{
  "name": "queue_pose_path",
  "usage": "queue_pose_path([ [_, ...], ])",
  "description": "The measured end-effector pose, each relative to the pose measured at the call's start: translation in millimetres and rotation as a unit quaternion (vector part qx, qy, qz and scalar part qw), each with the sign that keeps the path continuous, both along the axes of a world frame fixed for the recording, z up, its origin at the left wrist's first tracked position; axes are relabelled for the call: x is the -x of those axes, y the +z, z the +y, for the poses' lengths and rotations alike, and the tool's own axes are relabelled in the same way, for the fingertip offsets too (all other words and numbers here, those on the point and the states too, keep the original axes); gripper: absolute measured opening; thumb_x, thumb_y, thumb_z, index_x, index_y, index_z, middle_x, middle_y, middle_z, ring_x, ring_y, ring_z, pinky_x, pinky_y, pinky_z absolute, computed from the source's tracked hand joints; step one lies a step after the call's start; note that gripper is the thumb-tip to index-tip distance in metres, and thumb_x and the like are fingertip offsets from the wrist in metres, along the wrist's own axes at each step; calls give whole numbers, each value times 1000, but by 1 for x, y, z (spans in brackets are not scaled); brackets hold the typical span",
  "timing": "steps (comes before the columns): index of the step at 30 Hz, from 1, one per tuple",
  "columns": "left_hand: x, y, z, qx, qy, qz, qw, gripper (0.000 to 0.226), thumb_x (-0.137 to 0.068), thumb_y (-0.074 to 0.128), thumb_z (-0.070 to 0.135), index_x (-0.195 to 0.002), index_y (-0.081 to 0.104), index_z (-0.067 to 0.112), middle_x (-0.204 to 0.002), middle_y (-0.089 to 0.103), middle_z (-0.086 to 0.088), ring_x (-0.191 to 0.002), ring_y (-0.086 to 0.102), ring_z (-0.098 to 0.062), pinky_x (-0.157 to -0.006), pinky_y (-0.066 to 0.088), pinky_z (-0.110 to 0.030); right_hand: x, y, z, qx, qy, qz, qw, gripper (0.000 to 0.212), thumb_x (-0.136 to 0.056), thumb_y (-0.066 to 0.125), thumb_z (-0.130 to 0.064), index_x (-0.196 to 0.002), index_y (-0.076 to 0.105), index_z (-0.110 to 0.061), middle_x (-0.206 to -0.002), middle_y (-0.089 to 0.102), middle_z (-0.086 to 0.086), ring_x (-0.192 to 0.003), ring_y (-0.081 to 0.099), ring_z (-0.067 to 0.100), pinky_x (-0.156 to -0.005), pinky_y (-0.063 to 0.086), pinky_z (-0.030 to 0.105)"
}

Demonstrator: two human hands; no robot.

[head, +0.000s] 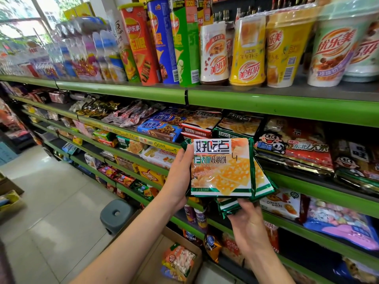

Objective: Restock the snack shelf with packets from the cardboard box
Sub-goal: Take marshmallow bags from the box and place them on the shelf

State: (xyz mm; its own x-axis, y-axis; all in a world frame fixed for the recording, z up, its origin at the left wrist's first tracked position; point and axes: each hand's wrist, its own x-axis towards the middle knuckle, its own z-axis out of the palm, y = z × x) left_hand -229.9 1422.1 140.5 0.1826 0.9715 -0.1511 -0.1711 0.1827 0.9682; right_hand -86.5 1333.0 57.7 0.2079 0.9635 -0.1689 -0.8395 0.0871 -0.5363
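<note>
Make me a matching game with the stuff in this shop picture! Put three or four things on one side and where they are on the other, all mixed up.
Things:
1. green biscuit packets
2. grey stool
3. crisp tubes
4. cardboard box

Places:
A. on the floor by the shelves
B. standing on the top shelf
C. low down in front of the person, with packets inside
D. held by the left hand and right hand

Pairs: 1-D, 2-A, 3-B, 4-C

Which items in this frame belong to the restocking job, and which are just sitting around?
Job:
- green biscuit packets, held by left hand and right hand
- matching packets on the shelf
- cardboard box with packets inside
- green shelf edge

Bystanders:
- chip tubes
- milk tea cups
- grey stool
- rice cracker bags
</note>
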Motion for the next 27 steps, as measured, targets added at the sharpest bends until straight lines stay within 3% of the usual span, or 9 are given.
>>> queue_pose_path([
  [7, 0, -1, 1, 3, 7, -6, 1000, 101, -68, 64, 84, -152, 35, 35, -155, 45, 0, -140, 44, -29, -115, 31, -60, -1, -2, 1, -2, -3, 3, 1000, 64, -78, 59, -5, -141, 46, -8, -117, 67, 7, -110, 61, 29, -93, 48, 47],
  [12, -2, 1, 0, -12, -1, -14, 1000, 95, -75, 63, 77, -153, 34, 30, -149, 51, -4, -134, 52, -29, -114, 35, -59, -3, -2, 1, -1, 2, -7, 1000, 57, -76, 60, -6, -132, 52, -13, -113, 70, 4, -107, 62, 27, -95, 47, 48],
  [16, -3, 2, -1, -13, 3, -7, 1000, 100, -71, 62, 84, -153, 35, 32, -157, 42, -2, -143, 41, -31, -116, 29, -61, -4, -4, 2, 1, 2, -8, 1000, 45, -76, 60, -6, -120, 57, -15, -108, 71, 3, -104, 64, 25, -91, 49, 45],
  [19, -3, 3, -1, -13, 3, -18, 1000, 95, -75, 62, 80, -152, 36, 30, -151, 49, -3, -138, 48, -30, -114, 33, -60, -4, -2, 2, 3, 3, -5, 1000, 51, -76, 60, -6, -125, 54, -14, -110, 69, 3, -106, 63, 25, -92, 49, 45],
  [27, -4, 4, -1, -5, 10, -33, 999, 101, -71, 64, 82, -153, 35, 32, -157, 41, -2, -142, 41, -31, -116, 29, -60, -4, -2, 2, 1, 6, -1, 1000, 51, -75, 59, -4, -125, 54, -15, -108, 70, 4, -104, 63, 26, -95, 46, 47],
])
